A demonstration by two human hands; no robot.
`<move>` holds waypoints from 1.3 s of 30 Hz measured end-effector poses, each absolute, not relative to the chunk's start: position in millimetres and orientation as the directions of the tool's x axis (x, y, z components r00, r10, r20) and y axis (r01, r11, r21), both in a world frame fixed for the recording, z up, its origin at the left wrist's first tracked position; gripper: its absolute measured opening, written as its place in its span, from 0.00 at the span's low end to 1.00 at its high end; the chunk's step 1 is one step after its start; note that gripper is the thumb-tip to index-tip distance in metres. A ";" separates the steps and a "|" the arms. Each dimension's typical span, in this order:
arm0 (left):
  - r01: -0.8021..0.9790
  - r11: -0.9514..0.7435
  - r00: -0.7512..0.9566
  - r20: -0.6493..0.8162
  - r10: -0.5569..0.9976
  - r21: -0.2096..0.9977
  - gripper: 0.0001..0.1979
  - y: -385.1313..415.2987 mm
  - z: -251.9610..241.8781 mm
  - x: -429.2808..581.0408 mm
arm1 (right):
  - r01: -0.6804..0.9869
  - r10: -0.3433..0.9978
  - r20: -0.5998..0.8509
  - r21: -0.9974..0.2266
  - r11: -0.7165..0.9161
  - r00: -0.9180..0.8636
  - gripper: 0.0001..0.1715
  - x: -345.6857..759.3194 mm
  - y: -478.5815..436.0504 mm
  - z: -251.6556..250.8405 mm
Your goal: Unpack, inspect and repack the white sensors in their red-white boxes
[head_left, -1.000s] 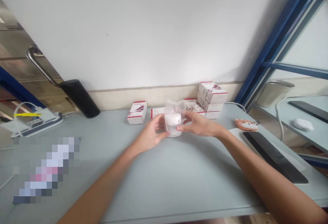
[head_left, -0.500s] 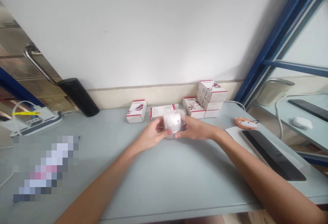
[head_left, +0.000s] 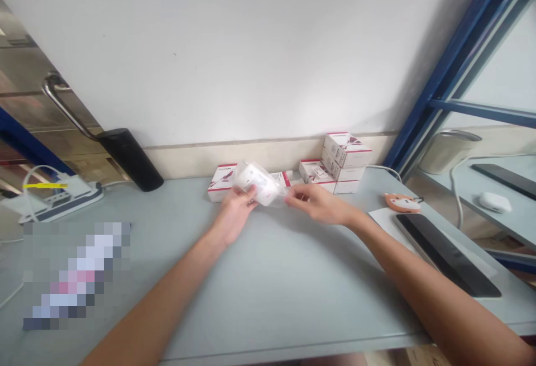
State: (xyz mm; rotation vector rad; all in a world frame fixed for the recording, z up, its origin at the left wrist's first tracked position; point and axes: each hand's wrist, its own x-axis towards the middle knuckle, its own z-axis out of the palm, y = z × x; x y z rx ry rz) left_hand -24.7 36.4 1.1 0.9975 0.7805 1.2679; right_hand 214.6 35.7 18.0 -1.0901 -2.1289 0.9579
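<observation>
A rounded white device (head_left: 258, 183), blurred by motion, is wrapped in a clear plastic bag (head_left: 281, 194) above the table. My left hand (head_left: 237, 209) is closed around its left side, thumb on the front. With fingertips pinched, my right hand (head_left: 314, 203) grips the bag's right end. Behind the device, one white and red box (head_left: 221, 180) stands at the left and another box (head_left: 281, 178) lies partly hidden. I cannot make out the device's exact kind.
Several similar boxes (head_left: 347, 156) are stacked by the wall on the right. A black phone (head_left: 446, 254), an orange animal-faced case (head_left: 402, 203), a power strip (head_left: 90, 195) and a black cylinder (head_left: 130, 159) rest on the grey table (head_left: 268, 299). A pixelated patch covers the left.
The white device has tilted and shifted left with my left hand. My right hand has come off its side and now pinches the plastic bag, stretched out to the right.
</observation>
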 end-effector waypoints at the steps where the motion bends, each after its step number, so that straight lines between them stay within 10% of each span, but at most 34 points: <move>1: -0.439 0.037 0.149 0.032 0.988 0.898 0.20 37.0 2.7 -25.6 | 0.416 0.863 0.208 -0.808 0.417 -0.460 0.22 214.4 35.7 21.8; 9: -0.592 0.133 0.131 -0.068 0.989 0.795 0.12 36.5 7.5 -25.8 | 0.158 0.946 0.160 -0.965 0.210 -0.281 0.26 196.5 33.1 10.4; 16: -0.594 0.149 0.136 -0.083 0.987 0.790 0.12 33.9 10.9 -21.9 | 0.054 0.974 0.146 -0.986 0.158 -0.174 0.09 179.7 32.0 -1.2; 27: -0.487 0.012 0.120 0.053 0.991 0.873 0.20 32.3 10.2 -21.1 | -0.217 0.967 0.023 -0.975 -0.034 -0.254 0.37 172.1 18.1 6.8; 32: -0.444 0.004 0.215 0.103 0.971 0.896 0.20 28.6 10.3 -18.8 | -0.360 0.986 -0.012 -0.930 -0.072 -0.166 0.21 169.8 22.0 -5.2; 39: -0.149 -0.178 0.172 0.202 0.964 0.973 0.52 30.1 6.3 -25.4 | -0.459 0.963 -0.089 -0.865 -0.200 -0.253 0.06 183.9 32.3 -1.3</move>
